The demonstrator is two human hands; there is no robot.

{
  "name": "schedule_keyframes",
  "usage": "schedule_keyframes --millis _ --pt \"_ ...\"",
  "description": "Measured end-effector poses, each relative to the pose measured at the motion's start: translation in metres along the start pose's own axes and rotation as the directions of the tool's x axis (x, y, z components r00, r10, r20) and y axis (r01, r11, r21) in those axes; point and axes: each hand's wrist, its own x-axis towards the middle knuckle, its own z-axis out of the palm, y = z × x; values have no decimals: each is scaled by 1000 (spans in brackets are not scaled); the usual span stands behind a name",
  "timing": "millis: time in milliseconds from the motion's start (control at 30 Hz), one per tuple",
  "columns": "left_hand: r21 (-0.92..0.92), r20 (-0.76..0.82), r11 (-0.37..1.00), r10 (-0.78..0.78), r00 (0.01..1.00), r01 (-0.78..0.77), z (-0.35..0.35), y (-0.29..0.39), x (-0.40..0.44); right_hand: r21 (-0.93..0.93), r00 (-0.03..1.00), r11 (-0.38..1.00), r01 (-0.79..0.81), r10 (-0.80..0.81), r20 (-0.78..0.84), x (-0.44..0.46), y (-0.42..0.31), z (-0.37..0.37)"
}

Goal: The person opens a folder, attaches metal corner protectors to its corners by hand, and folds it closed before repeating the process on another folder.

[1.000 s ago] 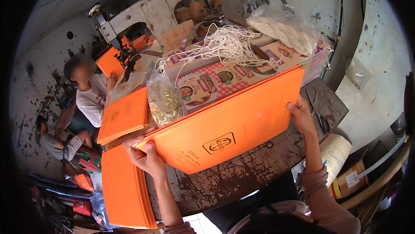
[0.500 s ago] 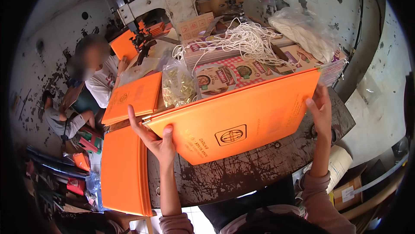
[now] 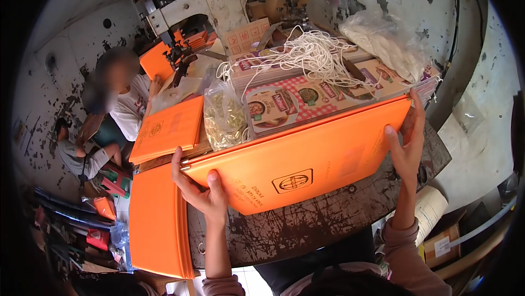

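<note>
the left hand (image 3: 206, 200) and right hand (image 3: 407, 152) hold opposite ends of one flat, glossy orange folder (image 3: 328, 159), tilted over the scratched dark table (image 3: 295, 233). its black printed emblem (image 3: 292, 181) and shiny metal corner (image 3: 185, 168) are already on; it is not yet laid on the thick orange folder stack (image 3: 157, 222) at the table's left.

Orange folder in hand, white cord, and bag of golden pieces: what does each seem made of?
Orange folder: probably card or board with a plasticky cover; smooth, softly glossy, holding flat. White cord: textile, matte, judging by its loose tangled strands; cotton or synthetic, can't tell. Bag: thin clear plastic, by its wrinkles and glints. Golden pieces: likely metal, from their shine, though coated plastic is possible.
</note>
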Motion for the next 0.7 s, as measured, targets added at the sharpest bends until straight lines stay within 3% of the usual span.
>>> schedule_keyframes --millis 100,267,300,333,433,533,600,700 --pt "49 -39 998 41 998 -39 1 0 0 -14 1000 1000 9 -10 -8 0 -1 -1" --pt "62 52 998 24 998 -28 -8 2 -2 24 1000 1000 4 -4 -23 -1 5 -4" --pt "189 21 975 115 993 -117 -8 0 1 65 999 997 -36 37 -9 -1 2 -5" --pt "34 -30 998 49 998 -48 -1 2 1 49 1000 999 -13 14 -24 3 2 -6" --pt "54 -55 998 -29 998 32 -2 5 -1 143 998 988 -51 55 -24 -1 2 -4" --pt "181 0 980 89 996 -88 -7 -1 1 69 997 995 -78 78 0 -3 5 -7" --pt "27 25 999 -17 1000 17 -5 0 -1 81 996 993 -88 89 -11 -6 8 -5" --pt "21 7 1000 0 1000 0 0 2 1 75 997 995 -58 61 -36 -6 14 -5"
